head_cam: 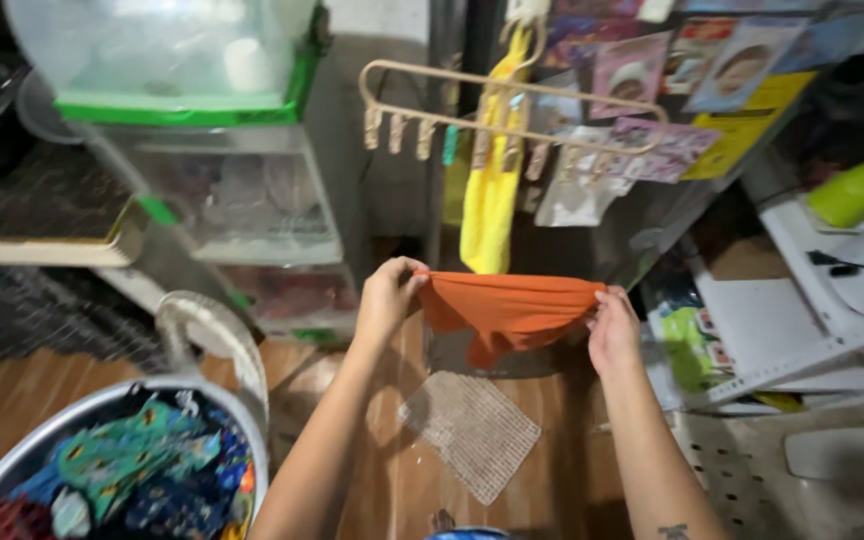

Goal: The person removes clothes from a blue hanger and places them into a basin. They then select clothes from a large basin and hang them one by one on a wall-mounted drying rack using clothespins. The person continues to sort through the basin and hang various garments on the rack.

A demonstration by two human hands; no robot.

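An orange cloth (508,310) is stretched between my two hands at mid-frame. My left hand (389,296) pinches its left corner and my right hand (614,328) pinches its right edge. The cloth sags in the middle. Above it hangs a beige clip hanger (422,72) with several pegs; a yellow cloth (492,190) and a few small pieces are clipped on it.
A white laundry basket (222,335) with colourful clothes stands at lower left. A woven square mat (472,432) lies on the wooden floor. Clear plastic drawers (242,200) stand behind, under a green-rimmed container (172,60). White shelving (812,330) is at right.
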